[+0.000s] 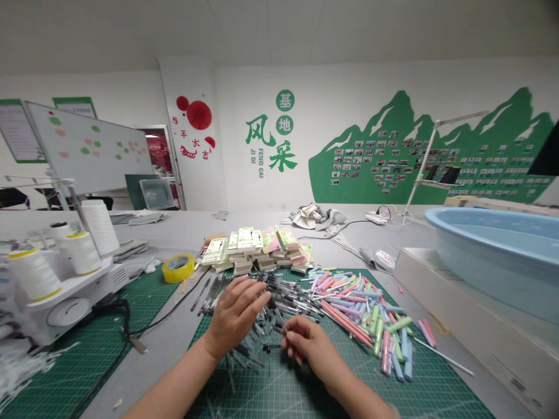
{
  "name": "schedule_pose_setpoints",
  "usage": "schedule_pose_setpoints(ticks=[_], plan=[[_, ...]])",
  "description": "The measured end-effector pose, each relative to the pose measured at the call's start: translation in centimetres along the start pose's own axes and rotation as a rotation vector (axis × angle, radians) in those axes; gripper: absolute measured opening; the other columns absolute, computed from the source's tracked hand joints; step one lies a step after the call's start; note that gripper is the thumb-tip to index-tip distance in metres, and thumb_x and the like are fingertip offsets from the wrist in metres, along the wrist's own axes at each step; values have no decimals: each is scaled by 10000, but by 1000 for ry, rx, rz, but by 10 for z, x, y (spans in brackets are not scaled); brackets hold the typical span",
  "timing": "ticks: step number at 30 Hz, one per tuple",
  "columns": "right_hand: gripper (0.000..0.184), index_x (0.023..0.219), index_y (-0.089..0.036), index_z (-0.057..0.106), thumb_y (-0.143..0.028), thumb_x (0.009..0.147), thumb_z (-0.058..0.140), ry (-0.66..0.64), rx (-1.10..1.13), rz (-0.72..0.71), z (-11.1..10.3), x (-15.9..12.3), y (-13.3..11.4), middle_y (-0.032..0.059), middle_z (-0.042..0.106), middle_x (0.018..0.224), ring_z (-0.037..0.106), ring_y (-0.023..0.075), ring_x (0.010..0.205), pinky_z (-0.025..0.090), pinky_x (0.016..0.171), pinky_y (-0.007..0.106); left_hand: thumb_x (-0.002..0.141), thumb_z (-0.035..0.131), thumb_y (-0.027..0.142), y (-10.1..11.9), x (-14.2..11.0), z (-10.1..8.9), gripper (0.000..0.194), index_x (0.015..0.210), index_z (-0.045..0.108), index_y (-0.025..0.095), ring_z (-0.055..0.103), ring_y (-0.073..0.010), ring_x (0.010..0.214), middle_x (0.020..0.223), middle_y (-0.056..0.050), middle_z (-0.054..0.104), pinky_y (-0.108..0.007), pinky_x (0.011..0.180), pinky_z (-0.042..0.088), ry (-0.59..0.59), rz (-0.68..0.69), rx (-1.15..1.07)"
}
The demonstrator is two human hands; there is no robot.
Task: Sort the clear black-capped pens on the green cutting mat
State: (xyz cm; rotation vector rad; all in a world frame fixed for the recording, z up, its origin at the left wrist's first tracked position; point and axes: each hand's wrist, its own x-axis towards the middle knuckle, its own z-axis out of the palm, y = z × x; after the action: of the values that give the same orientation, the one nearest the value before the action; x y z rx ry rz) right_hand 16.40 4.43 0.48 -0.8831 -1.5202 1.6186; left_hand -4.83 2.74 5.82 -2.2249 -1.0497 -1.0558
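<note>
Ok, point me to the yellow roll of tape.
In the head view, the yellow roll of tape is left of centre, between the white thread cones and the pile of small packs.

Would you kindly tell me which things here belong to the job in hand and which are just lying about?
Likely in use:
dark pen-like pieces near the left hand and right hand
green mat beneath
pastel pieces and small boxes, perhaps

Seemingly just lying about:
yellow tape roll
white thread spools
blue basin
</note>
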Motion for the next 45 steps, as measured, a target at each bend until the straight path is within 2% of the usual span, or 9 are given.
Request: schedule_pose_setpoints(ticks=[3,5,9,13,18,22,27,31,45], plan=[[200,804,-171,528,-336,699,571,4,30,-10,-1,0,1,-5,631,655,513,83,494,325,417,179,859,477,232,-4,3,6,226,1072,552,216,536,-217,1031,1056,-78,614,-387,930,422,132,-469,-161],[203,806,-173,530,-343,703,573,3,30,-10,-1,1,3,-5,633,662,518,84,502,332,424,180,857,474,306,-6,7,11,207,1009,569,201,568,-210,947,1003,-69,621,-340,839,463,66,-677,-370],[213,801,-178,529,-362,705,579,-7,13,-1,1,1,3,-12,627,653,520,87,499,333,423,182,815,530,357,-5,10,22,233,943,622,185,584,-205,919,968,-48,650,-298,803,460,-160,-788,-800],[257,870,-193,527,-385,715,603,-36,5,-14,3,-1,0,-35,607,603,511,94,475,341,434,193,769,594,372,4,8,29,231,871,636,169,585,-186,838,866,-32,657,-277,759,455,-199,-857,-976],[226,884,-196,542,-386,770,584,-67,17,-100,4,-3,-2,-38,599,568,533,105,515,392,525,219,761,598,391,7,10,26,260,884,630,164,580,-179,813,856,-34,654,-267,723,449,-279,-826,-1031],[236,855,-201,537,-415,768,585,-55,137,-53,3,-3,-2,-25,605,614,572,129,574,437,571,250,812,518,384,-12,9,20,272,951,611,170,576,-160,740,810,-29,645,-251,652,435,-357,-776,-902],[206,782,-189,545,-377,746,621,40,169,-68,-1,-1,-2,-5,619,667,589,151,658,453,619,269,729,594,244,-47,-5,11,85,760,662,202,553,-147,748,782,3,623,-235,690,392,-615,-465,-437],[166,768,-184,549,-336,757,614,50,165,-86,-2,1,2,0,623,678,585,149,673,450,641,273,696,613,203,-55,-15,12,81,755,667,219,547,-144,750,780,10,611,-221,685,377,-788,-331,-304],[168,753,-178,536,-326,744,615,51,122,-78,-3,2,4,7,628,648,567,145,620,438,608,277,732,544,155,-38,-15,19,129,804,622,228,544,-164,853,861,-2,601,-229,714,374,-802,-217,-143]])
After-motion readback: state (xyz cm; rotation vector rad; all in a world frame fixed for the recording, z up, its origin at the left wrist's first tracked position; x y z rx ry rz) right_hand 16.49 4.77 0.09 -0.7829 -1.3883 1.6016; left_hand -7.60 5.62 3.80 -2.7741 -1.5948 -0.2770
